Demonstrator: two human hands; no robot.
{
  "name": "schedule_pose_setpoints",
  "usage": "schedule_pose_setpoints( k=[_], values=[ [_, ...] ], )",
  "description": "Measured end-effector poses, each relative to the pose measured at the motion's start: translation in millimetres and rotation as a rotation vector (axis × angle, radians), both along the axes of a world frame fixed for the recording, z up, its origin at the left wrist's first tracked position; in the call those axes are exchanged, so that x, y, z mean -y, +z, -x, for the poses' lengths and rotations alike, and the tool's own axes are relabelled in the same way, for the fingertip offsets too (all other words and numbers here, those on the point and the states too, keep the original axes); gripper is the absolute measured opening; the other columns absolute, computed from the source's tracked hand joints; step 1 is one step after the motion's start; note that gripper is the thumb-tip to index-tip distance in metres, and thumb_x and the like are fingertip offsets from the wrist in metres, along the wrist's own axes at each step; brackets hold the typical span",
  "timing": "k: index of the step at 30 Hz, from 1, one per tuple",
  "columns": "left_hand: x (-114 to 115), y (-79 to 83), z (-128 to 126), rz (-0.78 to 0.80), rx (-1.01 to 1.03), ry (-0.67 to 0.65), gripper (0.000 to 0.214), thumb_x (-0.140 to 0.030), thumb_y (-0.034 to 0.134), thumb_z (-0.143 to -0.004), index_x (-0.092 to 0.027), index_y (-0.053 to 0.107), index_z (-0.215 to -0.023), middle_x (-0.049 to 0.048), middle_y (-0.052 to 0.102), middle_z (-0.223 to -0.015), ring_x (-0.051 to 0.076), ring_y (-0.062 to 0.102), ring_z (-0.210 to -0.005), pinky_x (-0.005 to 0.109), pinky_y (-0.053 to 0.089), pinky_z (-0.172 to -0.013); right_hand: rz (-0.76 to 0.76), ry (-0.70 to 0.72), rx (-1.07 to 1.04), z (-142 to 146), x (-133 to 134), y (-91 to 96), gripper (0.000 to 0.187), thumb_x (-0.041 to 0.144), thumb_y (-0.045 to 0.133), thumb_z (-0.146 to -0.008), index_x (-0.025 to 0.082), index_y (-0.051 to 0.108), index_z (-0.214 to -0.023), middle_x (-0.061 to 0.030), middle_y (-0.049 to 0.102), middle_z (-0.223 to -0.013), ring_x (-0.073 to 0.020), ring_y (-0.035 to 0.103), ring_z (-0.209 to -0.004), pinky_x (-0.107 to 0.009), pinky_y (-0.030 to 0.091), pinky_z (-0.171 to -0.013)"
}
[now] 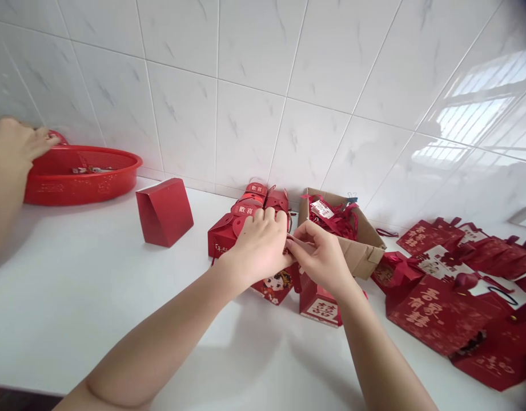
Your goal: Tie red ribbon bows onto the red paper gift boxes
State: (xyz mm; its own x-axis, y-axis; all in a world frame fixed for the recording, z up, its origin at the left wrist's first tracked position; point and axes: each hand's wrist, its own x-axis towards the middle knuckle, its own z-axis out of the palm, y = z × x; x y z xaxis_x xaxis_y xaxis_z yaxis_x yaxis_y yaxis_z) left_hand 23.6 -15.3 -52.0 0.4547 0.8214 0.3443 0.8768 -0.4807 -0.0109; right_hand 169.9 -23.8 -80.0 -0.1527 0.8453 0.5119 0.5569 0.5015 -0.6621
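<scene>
Head view, dial centred on the hands.

Item: left hand (pixel 265 242), back turned to us, fingers bent over the box tops; its fingertips are hidden, so we cannot tell whether it grasps anything.

Item: right hand (pixel 318 251), thumb and forefinger drawn together beside the left; what lies between them is too small for us to tell.

Item: figure box (pixel 276 290), red, printed with a cartoon figure, directly below the left hand, at seven o'clock.

Item: character box (pixel 322 311), red with a pale panel bearing a large character, below the right hand, at five.

Item: boxes with lettered tops (pixel 256 188), red, grouped near the wall, at eleven.

Item: cardboard carton (pixel 357 260), open, between two and three, holding red ribbons (pixel 346 222) and a white tag (pixel 322 209).

Item: plain box (pixel 172 214), red, standing apart, between nine and ten.

Item: plastic basin (pixel 87 185), red, farther out on that bearing; we note another person's hand (pixel 20 142) over its left side.

Item: gold-lettered bag (pixel 438 314), dark red, between three and four, among similar pieces.

Support: white table (pixel 95 314). Backdrop: tiled wall (pixel 181 40), at twelve.
</scene>
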Motion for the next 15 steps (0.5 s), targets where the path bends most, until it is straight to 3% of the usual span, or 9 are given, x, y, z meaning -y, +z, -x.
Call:
schedule_pose_setpoints(
  k=[6,10,12,15],
  values=[
    [5,0.1,-12,0.041,0.13,-0.033,0.039,-0.035,0.065,-0.073,-0.015,0.042,-0.098,0.0121,0.046,-0.105,0.029,0.047,-0.098,0.04,0.046,-0.074,-0.036,-0.073,-0.049,-3,3,4.0,0.017,0.023,0.058,-0.079,0.021,0.045,-0.069,0.0037,0.051,-0.064,-0.0123,0.047,-0.062,-0.026,0.038,-0.058],
    [4,3.3,-1,0.065,0.275,-0.082,0.053,-0.034,0.07,-0.072,-0.018,0.037,-0.11,0.0117,0.046,-0.111,0.027,0.049,-0.101,0.035,0.047,-0.07,-0.01,-0.051,-0.087,-10,6,9.9,0.015,0.025,0.058,-0.08,0.02,0.048,-0.071,0.0035,0.052,-0.066,-0.0117,0.048,-0.063,-0.025,0.039,-0.058],
    [2,7.6,11,0.156,0.353,-0.064,0.051,-0.039,0.069,-0.072,-0.02,0.037,-0.107,0.0079,0.052,-0.104,0.023,0.055,-0.09,0.03,0.046,-0.06,0.002,-0.031,-0.104,-14,8,12.9,0.013,0.027,0.058,-0.081,0.021,0.049,-0.073,0.0032,0.052,-0.068,-0.0117,0.049,-0.064,-0.025,0.04,-0.059],
    [-2,16.9,28,0.336,0.356,0.031,0.04,-0.052,0.064,-0.072,-0.022,0.041,-0.085,-0.0001,0.053,-0.076,0.016,0.052,-0.06,0.026,0.035,-0.045,0.007,-0.012,-0.135,-20,11,16.9,0.014,0.028,0.059,-0.082,0.021,0.049,-0.075,0.0028,0.052,-0.07,-0.0116,0.049,-0.064,-0.026,0.042,-0.061]
  ],
)
